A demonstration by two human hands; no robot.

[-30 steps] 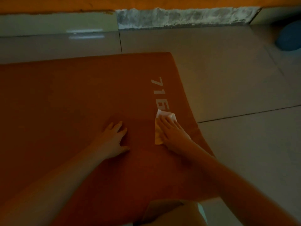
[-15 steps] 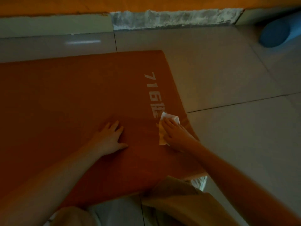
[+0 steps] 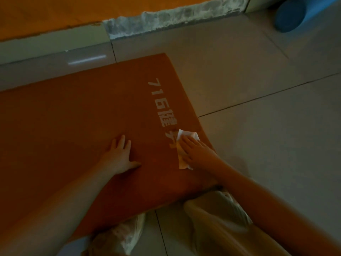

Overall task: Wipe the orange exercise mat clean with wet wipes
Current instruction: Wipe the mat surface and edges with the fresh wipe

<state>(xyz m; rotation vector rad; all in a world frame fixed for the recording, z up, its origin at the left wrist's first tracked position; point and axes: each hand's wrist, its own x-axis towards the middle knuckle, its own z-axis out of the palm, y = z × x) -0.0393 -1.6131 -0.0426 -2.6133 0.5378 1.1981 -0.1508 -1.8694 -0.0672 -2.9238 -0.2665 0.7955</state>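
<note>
The orange exercise mat [image 3: 73,126] lies flat on the tiled floor, with white lettering [image 3: 160,106] printed near its right end. A white wet wipe [image 3: 186,134] sits on the mat at the lower end of the lettering, close to the mat's right edge. My right hand [image 3: 195,150] presses flat on the wipe with straight fingers and covers most of it. My left hand [image 3: 120,154] rests flat on the bare mat to the left, fingers spread.
Grey floor tiles [image 3: 258,126] surround the mat. A wall base with rough grey plaster [image 3: 175,17] runs along the back. A blue rolled object [image 3: 291,13] lies at the top right. My knees and pale shoes [image 3: 127,235] are at the mat's near edge.
My right hand has slid the wipe toward me along the lettering, uncovering more characters. The left hand stays planted on the mat. The view has tilted and pulled back.
</note>
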